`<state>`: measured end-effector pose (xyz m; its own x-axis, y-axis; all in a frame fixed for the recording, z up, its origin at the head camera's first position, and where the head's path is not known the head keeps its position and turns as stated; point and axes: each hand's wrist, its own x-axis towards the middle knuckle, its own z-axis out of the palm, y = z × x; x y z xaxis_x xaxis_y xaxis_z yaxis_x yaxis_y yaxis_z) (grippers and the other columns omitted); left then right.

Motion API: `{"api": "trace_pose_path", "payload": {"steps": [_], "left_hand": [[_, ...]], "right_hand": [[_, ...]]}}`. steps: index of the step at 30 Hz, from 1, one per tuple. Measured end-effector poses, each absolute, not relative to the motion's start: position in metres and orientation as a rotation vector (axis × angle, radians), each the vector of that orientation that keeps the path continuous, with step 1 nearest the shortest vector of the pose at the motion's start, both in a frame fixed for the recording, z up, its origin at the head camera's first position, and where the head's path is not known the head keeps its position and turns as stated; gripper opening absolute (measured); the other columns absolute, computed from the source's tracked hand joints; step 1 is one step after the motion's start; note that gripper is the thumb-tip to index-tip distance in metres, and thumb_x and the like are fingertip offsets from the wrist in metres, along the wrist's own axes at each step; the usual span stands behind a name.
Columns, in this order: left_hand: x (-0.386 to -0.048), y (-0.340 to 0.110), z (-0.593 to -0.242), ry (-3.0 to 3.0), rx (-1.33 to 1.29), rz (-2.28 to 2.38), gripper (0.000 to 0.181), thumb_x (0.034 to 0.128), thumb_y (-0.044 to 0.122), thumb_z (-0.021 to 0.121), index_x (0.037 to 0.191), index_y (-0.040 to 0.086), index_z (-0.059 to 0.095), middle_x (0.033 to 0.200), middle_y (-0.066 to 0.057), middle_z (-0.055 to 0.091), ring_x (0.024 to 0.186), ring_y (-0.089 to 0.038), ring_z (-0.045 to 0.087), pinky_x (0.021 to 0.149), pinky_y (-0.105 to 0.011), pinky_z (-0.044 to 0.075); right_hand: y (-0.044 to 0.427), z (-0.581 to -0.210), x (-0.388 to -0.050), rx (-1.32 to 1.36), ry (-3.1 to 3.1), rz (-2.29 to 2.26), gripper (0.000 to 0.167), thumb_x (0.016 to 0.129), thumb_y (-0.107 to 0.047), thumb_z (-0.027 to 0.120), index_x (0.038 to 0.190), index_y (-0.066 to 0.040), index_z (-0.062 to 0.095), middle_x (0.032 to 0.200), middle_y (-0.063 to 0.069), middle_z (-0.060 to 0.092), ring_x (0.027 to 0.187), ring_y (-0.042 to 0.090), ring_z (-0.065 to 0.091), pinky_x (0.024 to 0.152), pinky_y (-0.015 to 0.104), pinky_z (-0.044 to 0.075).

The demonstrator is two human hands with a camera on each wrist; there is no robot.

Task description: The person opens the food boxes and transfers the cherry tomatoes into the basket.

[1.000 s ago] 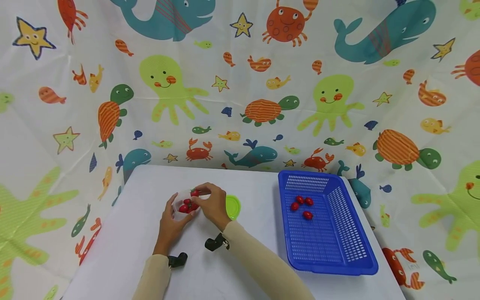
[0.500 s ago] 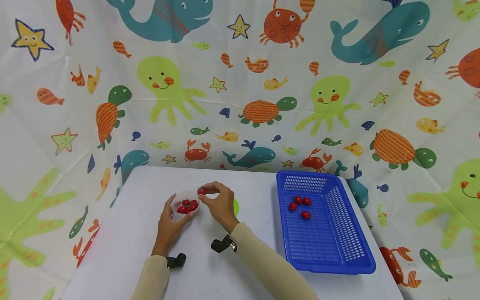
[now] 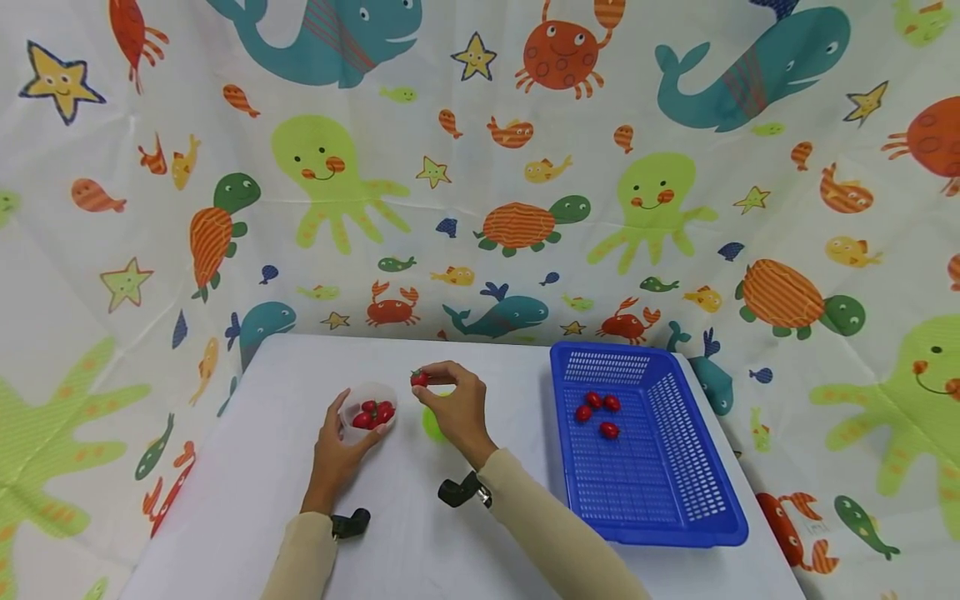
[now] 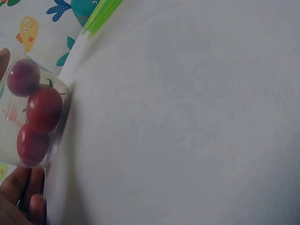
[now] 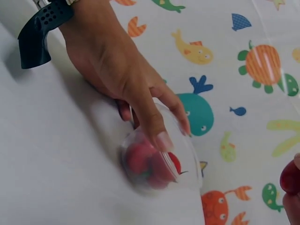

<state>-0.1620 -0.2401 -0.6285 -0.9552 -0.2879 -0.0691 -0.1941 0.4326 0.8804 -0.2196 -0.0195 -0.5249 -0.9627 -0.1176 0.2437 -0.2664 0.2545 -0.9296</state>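
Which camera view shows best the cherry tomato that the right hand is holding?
The head view: there the cherry tomato, pinched in the right hand, lies well inside the picture and shows nearly whole. The right wrist view is closer, but the frame cuts it off. The left wrist view does not show it.

A curtained-off tabletop corner, room type unclear, shown by sea-animal fabric (image 3: pixel 480 125) around a white table (image 3: pixel 517 404)

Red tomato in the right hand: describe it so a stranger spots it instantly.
Start at the blue basket on the white table, then look left to the person's right hand. It pinches a red tomato, the only one outside the basket and clear cup.
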Motion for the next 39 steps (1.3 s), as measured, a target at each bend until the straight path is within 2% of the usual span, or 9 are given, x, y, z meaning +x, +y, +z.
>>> {"api": "trace_pose_path", "payload": {"steps": [21,34,39], "left_hand": [[-0.161,-0.241,-0.626,-2.588,0.433,-1.57,0.104,0.091,0.055,0.08,0.171,0.035,0.016,0.175,-0.017,0.027,0.159,-0.051,0.028,0.123,-0.071,0.033],[-0.162,-0.241,-0.626,-2.585,0.419,-1.58,0.104,0.091,0.056,0.08,0.171,0.034,0.017,0.175,-0.017,0.028,0.16,-0.05,0.027,0.124,-0.07,0.031],[-0.162,-0.242,-0.626,-2.596,0.436,-1.583,0.105,0.0906,0.058,0.079,0.171,0.035,0.015,0.175,-0.017,0.026,0.16,-0.05,0.027,0.123,-0.072,0.032]], "right_hand": [[0.016,-0.512,-0.218,0.323,-2.352,1.828,0.029,0.089,-0.021,0.088,0.116,-0.028,0.079,0.111,-0.012,0.079,0.109,0.013,0.073,0.114,0.058,0.048],[0.047,-0.506,-0.218,0.253,-2.339,1.817,0.029,0.09,-0.02,0.087,0.117,-0.027,0.078,0.114,-0.01,0.079,0.114,0.014,0.073,0.113,0.046,0.055],[0.06,-0.505,-0.217,0.23,-2.321,1.817,0.031,0.091,-0.023,0.087,0.12,-0.023,0.077,0.118,-0.008,0.079,0.115,0.015,0.074,0.108,0.04,0.059]]}}
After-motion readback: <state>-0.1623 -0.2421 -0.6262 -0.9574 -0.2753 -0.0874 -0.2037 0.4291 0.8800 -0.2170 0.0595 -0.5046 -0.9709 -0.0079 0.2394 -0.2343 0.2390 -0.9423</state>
